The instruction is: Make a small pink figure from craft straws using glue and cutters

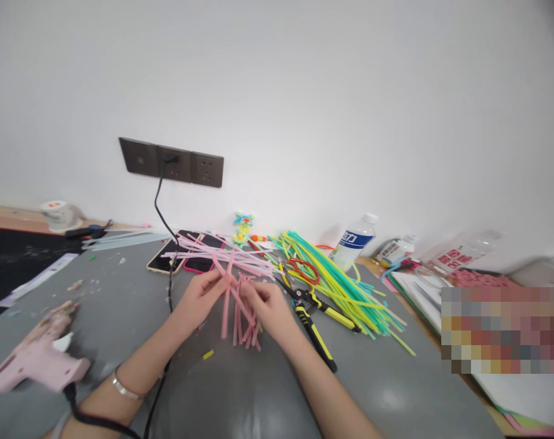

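Above the middle of the grey mat (373, 396), my left hand (199, 303) pinches a few pink pipe cleaners (225, 317) that cross at its fingertips. Close beside it, my right hand (268, 308) has its fingers closed on a bunch of short pink pipe cleaners (237, 326), whose ends hang down. The two hands nearly meet, and the fingers partly hide how the pieces join. Behind them lies a pile of paler pink pipe cleaners (231, 256). Yellow-and-black handled pliers (307, 305) rest just right of my right hand.
Green and yellow pipe cleaners (341, 283) lie heaped at the right, with a bottle (354, 241) behind. A pink glue gun (39, 360) lies at left. A black cord (169, 277) runs from the wall socket (174, 163) past my left arm. Two phones (160, 259) lie behind.
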`<state>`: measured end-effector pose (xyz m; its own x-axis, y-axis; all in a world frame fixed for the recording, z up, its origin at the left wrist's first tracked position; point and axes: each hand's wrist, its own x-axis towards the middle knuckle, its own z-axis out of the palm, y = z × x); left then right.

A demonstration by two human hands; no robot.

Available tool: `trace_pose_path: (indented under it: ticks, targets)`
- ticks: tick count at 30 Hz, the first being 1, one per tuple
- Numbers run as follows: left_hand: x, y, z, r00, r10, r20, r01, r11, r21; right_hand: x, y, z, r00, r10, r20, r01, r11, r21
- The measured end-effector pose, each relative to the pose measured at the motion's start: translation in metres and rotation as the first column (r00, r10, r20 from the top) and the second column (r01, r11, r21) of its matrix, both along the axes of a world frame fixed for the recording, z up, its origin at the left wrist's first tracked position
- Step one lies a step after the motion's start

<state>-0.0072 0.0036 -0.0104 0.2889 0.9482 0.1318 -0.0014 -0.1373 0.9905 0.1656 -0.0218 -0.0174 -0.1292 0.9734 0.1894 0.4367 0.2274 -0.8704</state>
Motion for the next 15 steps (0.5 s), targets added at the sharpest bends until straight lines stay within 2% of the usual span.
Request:
trace_pose_path:
  ticks: [1, 3, 5, 7, 9, 15]
  targets:
    - [0.0, 0.0, 0.0, 0.998, 0.029, 0.048, -0.028, 0.999, -0.021, 0.005, 0.002, 0.001, 0.991, -0.09, 0.102, 0.091, 0.996, -0.002]
    - [0.001, -0.001, 0.0, 0.986, 0.046, 0.163, -0.031, 0.995, -0.09, 0.015, 0.004, 0.003, 0.897, -0.251, 0.363, 0.278, 0.96, -0.022]
    - [0.003, -0.002, 0.001, 0.963, 0.025, 0.267, 0.022, 0.985, -0.172, 0.022, 0.005, 0.003, 0.778, -0.281, 0.562, 0.381, 0.922, -0.067]
    - [0.004, -0.002, 0.002, 0.954, 0.008, 0.301, 0.067, 0.969, -0.238, 0.023, 0.004, 0.002, 0.733, -0.244, 0.635, 0.397, 0.911, -0.108]
    - [0.006, -0.002, 0.002, 0.959, 0.003, 0.283, 0.078, 0.958, -0.274, 0.021, 0.003, -0.002, 0.742, -0.219, 0.634, 0.371, 0.921, -0.116]
    - [0.006, 0.0, 0.002, 0.98, -0.019, 0.197, 0.081, 0.947, -0.31, 0.021, 0.009, -0.011, 0.901, -0.202, 0.384, 0.266, 0.957, -0.119]
